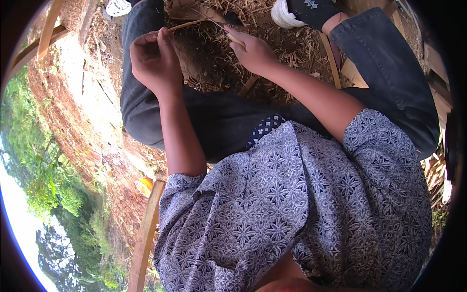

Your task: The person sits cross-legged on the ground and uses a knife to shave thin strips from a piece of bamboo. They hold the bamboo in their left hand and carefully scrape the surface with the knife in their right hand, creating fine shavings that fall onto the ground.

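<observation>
My left hand (155,61) pinches a thin bamboo or wooden strip (187,24) between thumb and fingers, and the strip points away to the right. In my right hand (254,52) is a knife (214,22), its handle wrapped by the fingers. The narrow blade reaches toward the upper left and passes close to the strip's far end. Whether blade and strip touch, I cannot tell. Both hands are held over the ground between my bent legs.
Wood shavings (292,48) litter the brown soil between my feet. A flat brown piece (187,9) lies beyond the strip. Wooden posts stand at the left, one a pale beam (146,233) beside my left elbow. My right shoe (284,14) rests at the far right.
</observation>
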Demonstrator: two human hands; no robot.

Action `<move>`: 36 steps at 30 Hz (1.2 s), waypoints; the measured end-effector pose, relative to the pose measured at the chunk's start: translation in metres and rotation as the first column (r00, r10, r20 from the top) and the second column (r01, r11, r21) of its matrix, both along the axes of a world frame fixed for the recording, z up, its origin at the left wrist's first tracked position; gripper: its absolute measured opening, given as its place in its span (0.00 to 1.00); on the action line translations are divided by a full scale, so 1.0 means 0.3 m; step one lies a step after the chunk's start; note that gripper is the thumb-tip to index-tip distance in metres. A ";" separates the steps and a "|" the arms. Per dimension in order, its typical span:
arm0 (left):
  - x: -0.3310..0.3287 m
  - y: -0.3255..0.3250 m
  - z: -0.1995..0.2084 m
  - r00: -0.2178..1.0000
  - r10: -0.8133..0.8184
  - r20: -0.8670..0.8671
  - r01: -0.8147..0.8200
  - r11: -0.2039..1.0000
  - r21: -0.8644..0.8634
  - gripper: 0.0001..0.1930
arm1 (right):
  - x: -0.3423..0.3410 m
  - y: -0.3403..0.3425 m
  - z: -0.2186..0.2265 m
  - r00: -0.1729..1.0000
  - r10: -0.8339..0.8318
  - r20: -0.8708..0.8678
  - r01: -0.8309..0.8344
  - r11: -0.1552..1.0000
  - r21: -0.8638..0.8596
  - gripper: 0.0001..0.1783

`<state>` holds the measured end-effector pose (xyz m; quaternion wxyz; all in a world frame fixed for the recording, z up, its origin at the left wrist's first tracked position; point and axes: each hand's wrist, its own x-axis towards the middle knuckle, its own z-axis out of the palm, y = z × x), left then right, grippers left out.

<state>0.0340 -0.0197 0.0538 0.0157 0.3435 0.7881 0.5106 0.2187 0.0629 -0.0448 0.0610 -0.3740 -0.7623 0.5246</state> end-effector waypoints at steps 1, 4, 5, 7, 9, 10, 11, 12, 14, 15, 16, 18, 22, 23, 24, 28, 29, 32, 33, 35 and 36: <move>-0.002 -0.008 -0.007 1.000 0.009 0.010 -0.009 1.000 0.005 0.10 | 0.008 0.008 -0.007 0.998 0.029 0.057 -0.027 0.999 -0.045 0.28; 0.010 0.000 -0.002 0.999 -0.031 -0.036 0.030 0.999 -0.026 0.10 | -0.033 -0.005 0.052 0.999 0.008 -0.050 -0.007 1.000 0.014 0.28; 0.014 -0.005 -0.001 1.000 -0.016 -0.014 0.016 0.999 -0.032 0.10 | -0.064 -0.004 0.098 0.990 -0.002 -0.144 0.012 0.998 0.068 0.28; 0.010 -0.011 -0.005 1.000 0.018 0.021 -0.017 0.999 -0.036 0.09 | -0.095 0.032 0.282 0.992 0.127 -0.008 -0.126 0.982 -0.143 0.28; 0.002 -0.007 0.000 1.000 -0.007 -0.002 0.007 0.999 -0.033 0.09 | -0.077 0.014 0.250 0.988 0.086 -0.125 -0.107 0.979 -0.175 0.28; -0.001 0.002 -0.002 1.000 -0.027 -0.010 0.027 0.999 -0.030 0.09 | -0.040 0.004 0.134 0.997 0.053 -0.061 -0.062 0.987 -0.151 0.28; -0.002 0.002 0.005 0.999 -0.027 0.028 0.027 0.999 -0.017 0.07 | -0.001 0.000 0.017 1.000 0.029 0.001 -0.029 0.991 -0.133 0.28; 0.000 -0.006 0.003 0.997 -0.028 0.069 0.028 1.000 -0.005 0.06 | -0.002 0.006 0.012 0.998 0.003 0.065 0.005 0.993 -0.114 0.27; 0.011 -0.015 -0.001 0.996 -0.035 0.086 0.037 0.999 -0.015 0.06 | -0.012 0.009 0.038 0.998 0.044 0.044 -0.040 0.995 -0.094 0.27; 0.016 -0.007 0.009 0.997 -0.042 0.057 0.044 0.998 -0.035 0.06 | -0.047 -0.004 0.078 0.997 0.019 -0.069 -0.023 0.998 -0.058 0.27; 0.021 -0.006 0.012 0.998 -0.049 0.029 0.051 0.997 -0.055 0.06 | -0.065 -0.008 0.122 0.983 -0.003 -0.182 -0.001 1.000 -0.025 0.27; 0.008 -0.019 0.010 1.000 -0.029 0.001 0.029 0.993 -0.115 0.06 | -0.095 0.048 0.311 0.969 0.193 0.151 -0.151 0.955 -0.254 0.28; -0.001 0.001 0.023 1.000 -0.022 0.003 0.022 0.994 -0.106 0.06 | 0.024 -0.004 -0.069 0.999 -0.040 -0.012 0.039 0.995 -0.090 0.28; -0.003 -0.002 0.021 1.000 -0.026 -0.007 0.025 0.994 -0.108 0.06 | 0.009 0.001 -0.059 1.000 -0.010 0.027 0.012 0.997 -0.077 0.28; 0.001 -0.001 0.024 0.999 -0.032 -0.012 0.030 0.993 -0.113 0.06 | -0.010 0.014 -0.021 0.997 0.019 0.073 -0.014 0.998 -0.066 0.28; 0.014 0.004 -0.006 0.999 0.016 0.047 -0.019 0.998 0.057 0.13 | -0.079 0.012 0.239 0.998 0.054 -0.041 -0.060 0.984 -0.168 0.28; 0.009 0.002 -0.003 0.999 0.007 0.037 -0.007 1.000 0.000 0.09 | -0.070 0.013 0.223 0.997 0.063 -0.048 -0.069 0.986 -0.149 0.28; -0.002 -0.006 0.016 1.000 -0.014 0.020 0.016 0.995 -0.102 0.07 | -0.019 0.033 0.052 0.999 0.014 0.048 -0.009 0.995 -0.101 0.28; -0.001 -0.006 0.015 0.999 -0.020 0.025 0.023 0.996 -0.091 0.07 | -0.017 0.033 0.039 0.994 0.036 0.104 -0.024 0.993 -0.114 0.28; 0.008 -0.012 0.009 0.999 -0.017 0.045 0.021 0.994 -0.103 0.08 | -0.033 0.014 0.086 0.996 0.040 0.080 -0.030 0.992 -0.123 0.27; 0.015 -0.012 0.012 0.998 -0.009 0.061 0.017 0.992 -0.123 0.08 | -0.054 -0.008 0.162 1.000 0.019 0.001 -0.019 0.993 -0.114 0.27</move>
